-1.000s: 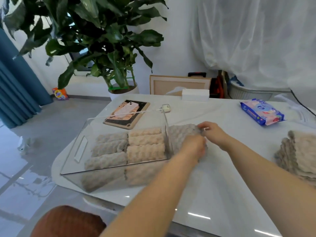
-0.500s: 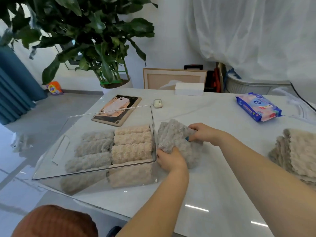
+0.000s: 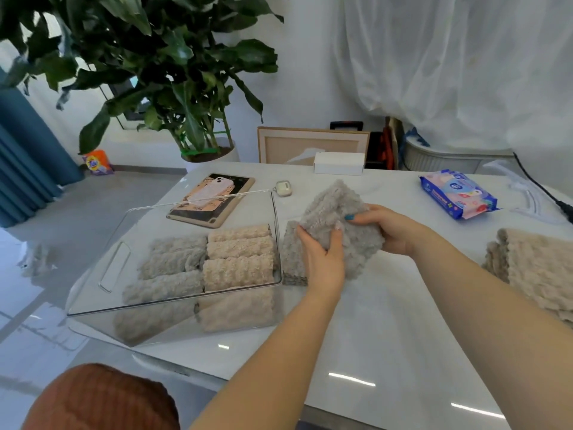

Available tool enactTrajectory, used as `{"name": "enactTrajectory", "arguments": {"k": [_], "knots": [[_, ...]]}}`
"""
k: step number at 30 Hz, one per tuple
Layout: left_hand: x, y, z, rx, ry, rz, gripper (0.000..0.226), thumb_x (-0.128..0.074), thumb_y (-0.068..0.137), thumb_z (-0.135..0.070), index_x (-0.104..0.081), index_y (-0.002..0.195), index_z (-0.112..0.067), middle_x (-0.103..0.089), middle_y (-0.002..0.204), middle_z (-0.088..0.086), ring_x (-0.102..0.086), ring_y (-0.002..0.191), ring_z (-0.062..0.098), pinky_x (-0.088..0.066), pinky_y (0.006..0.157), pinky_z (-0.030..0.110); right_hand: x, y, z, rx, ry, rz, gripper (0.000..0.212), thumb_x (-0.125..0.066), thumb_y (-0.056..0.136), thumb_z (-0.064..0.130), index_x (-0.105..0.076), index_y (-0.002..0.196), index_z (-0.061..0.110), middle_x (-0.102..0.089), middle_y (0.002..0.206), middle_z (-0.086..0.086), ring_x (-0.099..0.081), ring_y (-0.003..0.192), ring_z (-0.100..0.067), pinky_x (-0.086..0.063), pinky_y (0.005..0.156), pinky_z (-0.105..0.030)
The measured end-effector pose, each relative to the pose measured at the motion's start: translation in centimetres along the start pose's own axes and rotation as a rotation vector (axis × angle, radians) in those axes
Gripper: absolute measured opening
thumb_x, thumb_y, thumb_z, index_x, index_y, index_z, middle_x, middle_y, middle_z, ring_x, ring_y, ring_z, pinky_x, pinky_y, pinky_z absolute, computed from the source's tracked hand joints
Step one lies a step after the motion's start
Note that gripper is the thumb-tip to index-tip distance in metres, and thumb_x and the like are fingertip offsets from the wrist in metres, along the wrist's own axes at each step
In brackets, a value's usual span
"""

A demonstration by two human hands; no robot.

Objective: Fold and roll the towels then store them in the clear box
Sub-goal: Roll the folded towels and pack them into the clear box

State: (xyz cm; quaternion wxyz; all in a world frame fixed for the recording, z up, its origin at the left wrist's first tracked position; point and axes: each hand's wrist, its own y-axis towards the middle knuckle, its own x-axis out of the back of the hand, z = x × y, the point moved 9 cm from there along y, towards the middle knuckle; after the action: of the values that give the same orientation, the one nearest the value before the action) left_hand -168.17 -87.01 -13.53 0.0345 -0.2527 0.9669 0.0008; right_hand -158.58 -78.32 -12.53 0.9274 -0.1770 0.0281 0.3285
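A grey fluffy towel (image 3: 333, 209), rolled up, is lifted just off the white table (image 3: 387, 321), right beside the clear box (image 3: 114, 268). My left hand (image 3: 322, 259) grips its near end from below, fingers curled over it. My right hand (image 3: 390, 229) holds its right side, thumb on top. Inside the box lie several rolled towels, grey ones (image 3: 173, 259) on the left and beige ones (image 3: 238, 256) on the right. A stack of unrolled beige towels (image 3: 539, 271) sits at the table's right edge.
A tablet with a phone (image 3: 210, 197) on it and a small earbud case (image 3: 282, 188) lie behind the box. A white carton (image 3: 338, 162) and a blue wipes pack (image 3: 459, 193) sit farther back. A potted plant (image 3: 173, 88) stands beyond the table. An orange stool (image 3: 102, 398) is near-left.
The rolled grey towel has been raised off the table and tilted up beside the box's right wall. My left hand shifted under its near end; the view moved closer.
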Motion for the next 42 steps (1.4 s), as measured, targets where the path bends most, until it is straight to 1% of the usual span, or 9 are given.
{"name": "enactTrajectory", "arguments": {"k": [7,14,18,21,25,28,33,37,42], "knots": [[3.9,-0.7,-6.1,-0.062,0.041,0.156,0.032,-0.061,0.09,-0.011,-0.052,0.113,-0.032,-0.064,0.112,-0.006,-0.063,0.104,0.013,-0.055,0.087,0.033,-1.4,-0.7,4.7,0.135,-0.092,-0.077,0.042,-0.059,0.088,0.01,-0.053,0.128,0.018,-0.061,0.123,-0.007,-0.059,0.114,-0.026,-0.049,0.084,-0.037],[10.3,0.3,-11.5,0.211,0.065,0.395,0.03,-0.074,0.078,-0.009,-0.064,0.106,-0.013,-0.074,0.096,0.007,-0.071,0.088,0.023,-0.058,0.076,0.035,-11.1,-1.9,7.5,0.087,-0.328,0.288,0.074,-0.083,0.054,0.055,-0.063,0.113,0.015,-0.069,0.111,-0.005,-0.067,0.1,-0.02,-0.056,0.076,-0.026],[15.9,2.8,-11.2,0.266,-0.124,0.228,0.054,-0.073,0.078,-0.016,-0.055,0.129,-0.012,-0.067,0.117,0.012,-0.066,0.104,0.025,-0.057,0.079,0.036,-14.4,-0.5,8.2,0.12,-0.48,0.167,0.015,-0.063,0.088,0.016,-0.064,0.103,0.014,-0.071,0.1,-0.005,-0.069,0.091,-0.018,-0.057,0.08,-0.031],[19.2,3.2,-8.7,0.334,-0.365,0.12,0.052,-0.07,0.08,-0.029,-0.056,0.129,-0.015,-0.065,0.122,0.01,-0.063,0.111,0.025,-0.053,0.089,0.04,-16.7,1.1,7.5,0.141,-0.263,0.102,0.022,-0.055,0.094,0.013,-0.059,0.115,0.014,-0.07,0.104,-0.005,-0.069,0.092,-0.02,-0.056,0.083,-0.034],[21.1,2.3,-5.8,0.443,-0.07,0.213,0.043,-0.064,0.084,-0.039,-0.058,0.122,-0.019,-0.068,0.117,0.005,-0.065,0.102,0.022,-0.055,0.08,0.036,-20.0,3.1,5.6,0.141,-0.263,0.132,0.028,-0.048,0.099,0.021,-0.051,0.126,0.017,-0.067,0.108,0.0,-0.067,0.095,-0.015,-0.055,0.083,-0.031],[24.4,4.2,-7.0,0.254,-0.036,0.138,0.037,-0.058,0.093,-0.027,-0.055,0.128,-0.015,-0.068,0.118,0.005,-0.067,0.101,0.021,-0.057,0.082,0.035,-21.8,3.9,4.6,0.078,-0.339,0.161,0.01,-0.047,0.099,0.026,-0.052,0.106,0.031,-0.066,0.099,0.006,-0.066,0.08,-0.006,-0.055,0.067,-0.025],[28.8,7.8,-10.4,0.034,-0.064,0.213,0.035,-0.05,0.097,-0.014,-0.048,0.128,-0.029,-0.067,0.117,0.001,-0.066,0.104,0.018,-0.057,0.081,0.033,-25.5,6.7,5.0,0.122,0.111,0.314,0.053,-0.041,0.093,-0.011,-0.049,0.123,0.032,-0.067,0.11,-0.007,-0.069,0.091,-0.024,-0.059,0.066,-0.032],[31.2,9.8,-10.0,0.057,-0.021,0.262,0.036,-0.035,0.097,0.005,-0.059,0.104,-0.02,-0.072,0.089,0.001,-0.067,0.081,0.018,-0.057,0.068,0.026,-26.9,9.3,3.8,0.115,0.228,0.259,0.053,-0.022,0.086,-0.025,-0.06,0.095,0.012,-0.071,0.078,-0.01,-0.069,0.066,-0.021,-0.055,0.051,-0.025],[32.3,13.0,-8.4,-0.076,0.621,0.304,0.066,-0.024,0.071,0.023,-0.069,0.064,-0.025,-0.065,0.088,0.009,-0.056,0.081,0.028,-0.047,0.067,0.03,-25.0,13.1,0.9,0.152,-0.332,-0.039,0.054,-0.021,0.069,-0.025,-0.056,0.05,0.011,-0.056,0.063,-0.002,-0.05,0.071,-0.02,-0.045,0.054,-0.02]]}}
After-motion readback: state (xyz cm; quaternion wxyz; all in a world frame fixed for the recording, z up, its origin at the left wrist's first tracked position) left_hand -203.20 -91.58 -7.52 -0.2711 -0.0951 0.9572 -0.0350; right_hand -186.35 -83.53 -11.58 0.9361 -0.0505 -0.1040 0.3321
